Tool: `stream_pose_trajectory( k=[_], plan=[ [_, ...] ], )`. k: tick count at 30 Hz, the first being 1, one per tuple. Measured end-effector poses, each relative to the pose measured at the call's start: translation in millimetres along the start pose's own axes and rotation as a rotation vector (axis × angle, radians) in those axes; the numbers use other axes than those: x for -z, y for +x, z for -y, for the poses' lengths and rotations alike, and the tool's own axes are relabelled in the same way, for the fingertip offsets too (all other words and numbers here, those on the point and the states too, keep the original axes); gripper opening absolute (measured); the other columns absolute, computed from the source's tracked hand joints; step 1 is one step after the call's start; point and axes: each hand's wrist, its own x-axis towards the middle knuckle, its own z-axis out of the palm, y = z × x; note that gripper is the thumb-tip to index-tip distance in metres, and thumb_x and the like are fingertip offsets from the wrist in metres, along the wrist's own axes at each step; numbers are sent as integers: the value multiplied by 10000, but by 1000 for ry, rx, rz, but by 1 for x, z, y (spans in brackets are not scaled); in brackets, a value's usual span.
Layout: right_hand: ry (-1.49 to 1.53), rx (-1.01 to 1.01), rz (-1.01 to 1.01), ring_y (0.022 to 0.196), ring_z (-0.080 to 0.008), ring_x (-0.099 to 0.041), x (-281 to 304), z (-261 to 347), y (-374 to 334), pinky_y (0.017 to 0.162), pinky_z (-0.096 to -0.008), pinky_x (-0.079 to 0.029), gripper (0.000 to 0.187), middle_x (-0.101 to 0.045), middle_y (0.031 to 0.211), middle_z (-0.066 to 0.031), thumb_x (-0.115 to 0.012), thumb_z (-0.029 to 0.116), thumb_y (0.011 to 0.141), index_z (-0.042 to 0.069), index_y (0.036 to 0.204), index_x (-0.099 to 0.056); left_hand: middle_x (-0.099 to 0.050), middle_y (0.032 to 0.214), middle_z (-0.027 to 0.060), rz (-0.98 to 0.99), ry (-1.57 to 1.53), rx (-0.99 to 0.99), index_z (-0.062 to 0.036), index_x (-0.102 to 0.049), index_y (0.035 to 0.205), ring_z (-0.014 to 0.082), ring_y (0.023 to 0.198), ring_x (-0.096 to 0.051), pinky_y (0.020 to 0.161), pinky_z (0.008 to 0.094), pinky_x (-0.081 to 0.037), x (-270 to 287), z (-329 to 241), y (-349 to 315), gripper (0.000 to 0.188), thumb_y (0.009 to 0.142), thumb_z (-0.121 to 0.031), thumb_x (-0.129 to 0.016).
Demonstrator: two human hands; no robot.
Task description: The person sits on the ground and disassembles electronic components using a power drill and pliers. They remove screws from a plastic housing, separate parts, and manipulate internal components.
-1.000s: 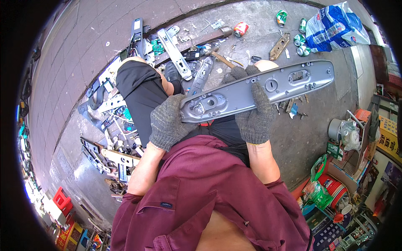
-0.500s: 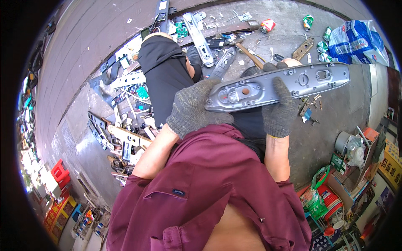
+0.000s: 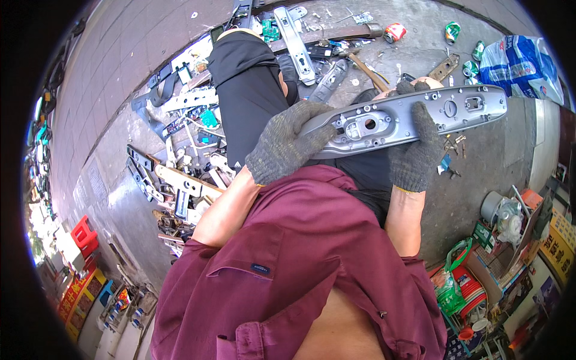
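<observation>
Held up in front of my lap is a long grey lock-panel casing (image 3: 403, 127), with screw posts along its edges and several cutouts. Its hollow inner face is turned toward me, its right end slightly higher. My left hand (image 3: 283, 145), in a grey knitted glove, is closed round the left end, thumb stretched over the inner face near the round hole. My right hand (image 3: 415, 153), gloved alike, grips the right half. Its thumb lies across the inner face while other fingertips show over the far edge.
Lock parts lie ahead, among them a pale long panel (image 3: 294, 45), a dark grey casing (image 3: 329, 82) and a wooden handle (image 3: 369, 72). More metal scrap (image 3: 183, 183) is heaped at left. Crushed cans (image 3: 395, 32) and a blue-white bag (image 3: 521, 67) lie far right; a box (image 3: 480, 270) stands near right.
My left thumb has moved onto the casing's inner face. A small red spot seen in its cutout before no longer shows. The whole view has shifted slightly.
</observation>
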Motion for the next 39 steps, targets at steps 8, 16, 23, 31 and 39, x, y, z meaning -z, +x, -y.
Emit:
stream_pose_trajectory(
  k=[8,16,23,31,39],
  plan=[
    [-239,21,184,1285,-287,-571,30,3,-11,1123,-436,-454,701,-559,1409,-196,-714,9,857,2,1494,-421,-703,1077,96,-5,-34,-28,10,-682,1239,125,999,-643,889,303,-522,3,12,-1,378,954,-234,-733],
    [-42,0,401,1232,-264,-604,2,5,-30,1019,-392,-531,861,-533,1438,-184,-759,97,865,6,1582,-290,-692,1085,65,110,-276,50,17,-657,1286,115,1002,-619,908,298,-517,2,20,-5,422,938,-204,-747],
    [-132,51,411,1129,-243,-642,-23,21,-40,1010,-358,-510,754,-625,1264,-183,-734,92,856,-80,1504,-389,-675,1119,64,166,-418,-53,-3,-628,1340,110,1063,-593,914,302,-521,4,9,-17,508,905,-206,-795],
    [-546,163,325,1097,-309,-663,-17,15,-36,1005,-430,-525,682,-631,1245,-255,-668,131,885,-92,1473,-406,-698,1139,188,102,-75,-21,-17,-646,1314,253,1028,-680,902,363,-534,-16,11,-7,564,878,-329,-818],
    [-599,175,362,1217,-290,-597,-6,16,-37,1072,-417,-482,581,-582,1346,-238,-563,109,962,-83,1487,-407,-706,1097,176,74,-60,-93,-31,-669,1275,276,974,-688,868,377,-539,-25,21,-2,532,841,-291,-834]
  ],
)
